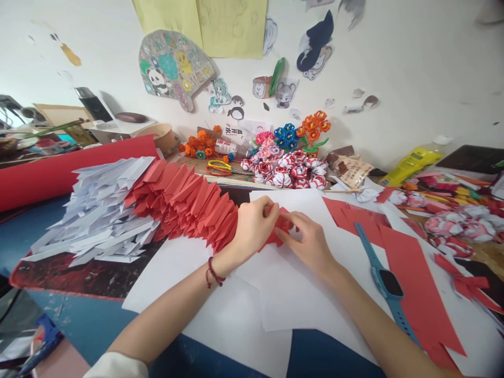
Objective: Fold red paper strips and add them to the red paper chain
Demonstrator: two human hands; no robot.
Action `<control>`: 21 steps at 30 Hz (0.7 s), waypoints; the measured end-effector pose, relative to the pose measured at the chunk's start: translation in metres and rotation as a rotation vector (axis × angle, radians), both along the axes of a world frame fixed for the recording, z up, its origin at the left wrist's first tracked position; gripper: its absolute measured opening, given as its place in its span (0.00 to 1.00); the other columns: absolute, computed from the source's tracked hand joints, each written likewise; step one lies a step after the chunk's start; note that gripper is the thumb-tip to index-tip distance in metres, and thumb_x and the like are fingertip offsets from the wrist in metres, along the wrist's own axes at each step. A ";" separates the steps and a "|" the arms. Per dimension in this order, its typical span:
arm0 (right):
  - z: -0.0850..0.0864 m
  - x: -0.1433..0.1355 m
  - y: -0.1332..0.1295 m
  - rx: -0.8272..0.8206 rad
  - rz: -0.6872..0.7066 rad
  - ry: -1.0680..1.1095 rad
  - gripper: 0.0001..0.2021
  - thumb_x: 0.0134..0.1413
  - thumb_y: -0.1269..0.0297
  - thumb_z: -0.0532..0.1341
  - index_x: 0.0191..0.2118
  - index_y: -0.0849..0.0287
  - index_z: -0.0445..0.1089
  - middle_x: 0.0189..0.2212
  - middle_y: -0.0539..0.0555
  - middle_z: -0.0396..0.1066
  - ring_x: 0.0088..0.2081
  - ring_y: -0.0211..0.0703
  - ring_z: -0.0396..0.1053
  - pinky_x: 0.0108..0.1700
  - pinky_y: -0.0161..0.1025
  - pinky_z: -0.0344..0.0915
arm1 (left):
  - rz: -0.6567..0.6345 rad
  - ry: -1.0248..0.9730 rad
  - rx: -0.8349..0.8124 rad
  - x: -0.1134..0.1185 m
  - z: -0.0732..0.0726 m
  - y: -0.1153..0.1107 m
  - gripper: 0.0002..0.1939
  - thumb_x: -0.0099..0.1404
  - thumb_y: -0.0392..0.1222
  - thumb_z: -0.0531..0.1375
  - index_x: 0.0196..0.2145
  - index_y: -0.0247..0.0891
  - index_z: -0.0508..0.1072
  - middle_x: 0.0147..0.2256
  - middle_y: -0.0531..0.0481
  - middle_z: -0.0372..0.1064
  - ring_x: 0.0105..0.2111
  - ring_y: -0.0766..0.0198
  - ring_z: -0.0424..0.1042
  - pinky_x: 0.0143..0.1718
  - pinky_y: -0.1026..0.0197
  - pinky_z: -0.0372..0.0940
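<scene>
Both hands meet above white paper sheets [299, 294] at the middle of the view. My left hand [255, 223] is closed, fingers curled at a small folded red paper piece [281, 226]. My right hand [309, 239] pinches the right side of that same piece between thumb and fingers. Left of my left hand lies a long row of folded red paper pieces [185, 202], close against the hand. Beyond it is a heap of folded white paper pieces [106, 210]. Part of the held piece is hidden by my fingers.
A blue watch [389, 283] lies to the right on red paper sheets [417, 278]. Red-and-white paper balls [283, 173] and orange flowers [315, 126] stand by the wall. A red roll [79, 173] is at the left, a yellow bottle [413, 163] at the back right, a blue glue gun [45, 341] at the lower left.
</scene>
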State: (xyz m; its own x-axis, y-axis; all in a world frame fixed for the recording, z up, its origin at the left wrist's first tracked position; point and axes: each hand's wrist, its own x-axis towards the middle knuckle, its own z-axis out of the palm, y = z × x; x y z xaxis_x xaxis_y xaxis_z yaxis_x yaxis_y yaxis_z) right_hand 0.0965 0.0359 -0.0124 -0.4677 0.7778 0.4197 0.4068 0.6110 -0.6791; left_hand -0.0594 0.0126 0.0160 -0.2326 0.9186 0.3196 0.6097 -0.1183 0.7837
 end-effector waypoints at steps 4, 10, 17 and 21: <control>0.001 0.001 0.000 -0.019 0.002 -0.042 0.12 0.58 0.62 0.62 0.47 0.57 0.72 0.34 0.53 0.71 0.34 0.43 0.66 0.36 0.39 0.63 | -0.023 -0.014 -0.022 0.000 0.001 0.000 0.11 0.65 0.42 0.55 0.26 0.37 0.69 0.18 0.57 0.63 0.19 0.71 0.58 0.26 0.66 0.53; 0.004 0.001 -0.001 -0.088 -0.023 -0.031 0.15 0.62 0.57 0.58 0.49 0.58 0.72 0.28 0.50 0.67 0.27 0.39 0.62 0.31 0.38 0.60 | -0.102 -0.135 -0.013 -0.001 -0.002 0.003 0.13 0.66 0.50 0.56 0.35 0.38 0.73 0.22 0.55 0.70 0.23 0.69 0.66 0.29 0.66 0.58; 0.002 0.003 0.004 -0.320 -0.009 0.167 0.20 0.61 0.51 0.57 0.51 0.58 0.72 0.36 0.55 0.73 0.33 0.43 0.67 0.33 0.38 0.63 | -0.297 -0.254 -0.010 -0.006 -0.011 0.012 0.17 0.62 0.53 0.62 0.42 0.38 0.74 0.30 0.50 0.75 0.30 0.65 0.72 0.33 0.65 0.64; 0.006 0.004 0.004 -0.431 0.032 0.232 0.19 0.60 0.51 0.58 0.49 0.59 0.72 0.33 0.52 0.72 0.28 0.39 0.63 0.30 0.37 0.61 | -0.298 -0.258 -0.014 -0.007 -0.012 0.014 0.14 0.63 0.49 0.61 0.41 0.37 0.75 0.28 0.51 0.74 0.29 0.67 0.71 0.33 0.66 0.63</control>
State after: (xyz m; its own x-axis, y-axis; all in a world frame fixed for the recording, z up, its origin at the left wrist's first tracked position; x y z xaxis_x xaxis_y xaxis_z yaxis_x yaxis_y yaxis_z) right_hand 0.1006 0.0402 -0.0067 -0.4265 0.8904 0.1591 0.1999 0.2644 -0.9435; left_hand -0.0668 0.0264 0.0044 -0.0260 0.9617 0.2729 0.3331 -0.2491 0.9094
